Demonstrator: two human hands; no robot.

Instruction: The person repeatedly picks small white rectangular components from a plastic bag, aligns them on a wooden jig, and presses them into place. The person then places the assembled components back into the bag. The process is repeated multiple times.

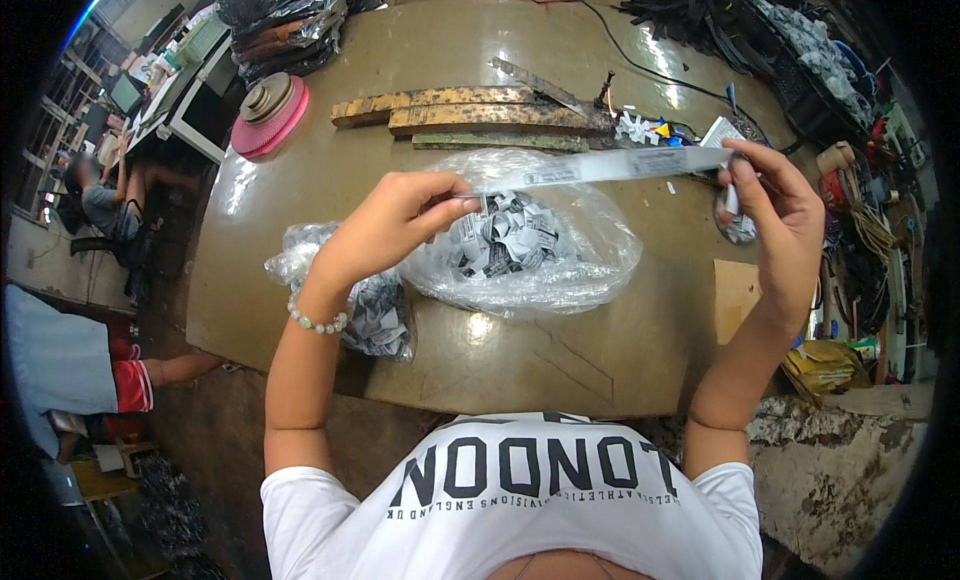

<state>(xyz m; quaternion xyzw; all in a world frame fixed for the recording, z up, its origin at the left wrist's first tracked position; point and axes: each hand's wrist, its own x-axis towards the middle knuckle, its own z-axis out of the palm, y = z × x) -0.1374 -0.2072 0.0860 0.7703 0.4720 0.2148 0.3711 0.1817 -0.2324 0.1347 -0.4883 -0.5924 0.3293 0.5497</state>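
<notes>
A white label strip [620, 166] with dark print stretches nearly level above the table, held taut between my two hands. My left hand [405, 215] pinches its left end between thumb and fingertips. At the other end, my right hand [785, 200] grips the strip between thumb and fingers; more of it seems to curl below that hand. Under the strip lies an opened clear plastic bag [600, 265], spread out around a heap of cut printed labels [515, 240]. Beside my left forearm sits a second clear bag [385, 325], filled with similar labels and partly hidden by the arm.
Beyond the bags lie worn yellow metal bars [470, 110]. A pink disc-shaped reel [270, 118] stands at the far left, near black plastic-wrapped bundles [285, 30]. A black cable [640, 65] crosses the back. Cardboard [735, 295] lies at right. Other people are at left.
</notes>
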